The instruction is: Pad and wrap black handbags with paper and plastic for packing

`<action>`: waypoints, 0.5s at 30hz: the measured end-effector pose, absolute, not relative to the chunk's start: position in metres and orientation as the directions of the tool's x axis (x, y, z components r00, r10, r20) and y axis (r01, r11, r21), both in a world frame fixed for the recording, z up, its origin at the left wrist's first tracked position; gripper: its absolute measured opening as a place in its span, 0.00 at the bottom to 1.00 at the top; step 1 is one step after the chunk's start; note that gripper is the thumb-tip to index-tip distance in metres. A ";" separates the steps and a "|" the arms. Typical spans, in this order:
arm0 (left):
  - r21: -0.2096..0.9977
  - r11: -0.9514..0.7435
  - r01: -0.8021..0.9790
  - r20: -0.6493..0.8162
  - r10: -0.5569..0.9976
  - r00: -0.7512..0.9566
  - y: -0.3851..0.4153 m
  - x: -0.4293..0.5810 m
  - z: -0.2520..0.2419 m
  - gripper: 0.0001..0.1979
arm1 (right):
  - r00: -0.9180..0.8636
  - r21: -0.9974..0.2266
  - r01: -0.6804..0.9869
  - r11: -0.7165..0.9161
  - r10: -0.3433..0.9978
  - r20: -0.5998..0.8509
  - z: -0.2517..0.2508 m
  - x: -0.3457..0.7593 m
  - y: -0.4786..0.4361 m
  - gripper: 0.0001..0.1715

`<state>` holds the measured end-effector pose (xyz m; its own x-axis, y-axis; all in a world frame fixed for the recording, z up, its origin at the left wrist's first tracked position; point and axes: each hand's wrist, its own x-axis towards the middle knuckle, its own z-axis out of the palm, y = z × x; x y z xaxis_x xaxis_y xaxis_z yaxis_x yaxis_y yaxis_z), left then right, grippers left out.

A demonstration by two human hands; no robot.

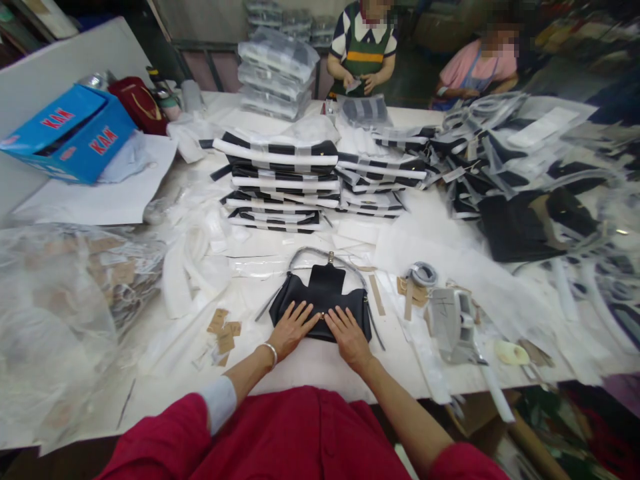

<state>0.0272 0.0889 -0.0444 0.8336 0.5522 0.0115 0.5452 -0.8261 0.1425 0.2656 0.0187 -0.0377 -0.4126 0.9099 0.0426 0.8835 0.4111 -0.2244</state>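
A black handbag [327, 280] lies on the white table right in front of me, its flap turned back toward the far side and its handle, which looks wrapped, arching behind it. My left hand [295, 327] rests flat on the near left part of the bag, fingers stretched out. On the near right part lies my right hand [350, 337], its fingers also extended and pressed to the surface. Between the fingertips of both hands shows a small gold-coloured clasp piece [323, 315]. Neither hand grips anything.
Stacked black bags with white wrapping [285, 163] stand beyond the handbag. To the right are a tape dispenser [450, 323] and a tape roll [423, 274]; brown tags [223, 331] lie left. A blue box [75, 133] sits far left. Two people work across the table.
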 end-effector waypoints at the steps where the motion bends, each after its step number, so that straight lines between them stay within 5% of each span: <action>1: 0.148 -0.823 0.548 0.026 0.557 0.830 0.088 0.027 -0.049 0.32 | -0.407 -0.217 0.884 0.415 0.910 0.081 -0.044 0.265 0.018 0.39; 9: 0.185 -0.837 0.515 0.004 0.525 0.851 0.076 0.023 -0.056 0.34 | -0.453 -0.309 0.839 0.448 0.889 0.060 -0.042 0.265 0.016 0.39; 15: 0.135 -0.858 0.496 -0.016 0.499 0.867 0.080 0.022 -0.053 0.40 | -0.434 -0.258 0.864 0.432 0.899 0.052 -0.047 0.260 0.016 0.45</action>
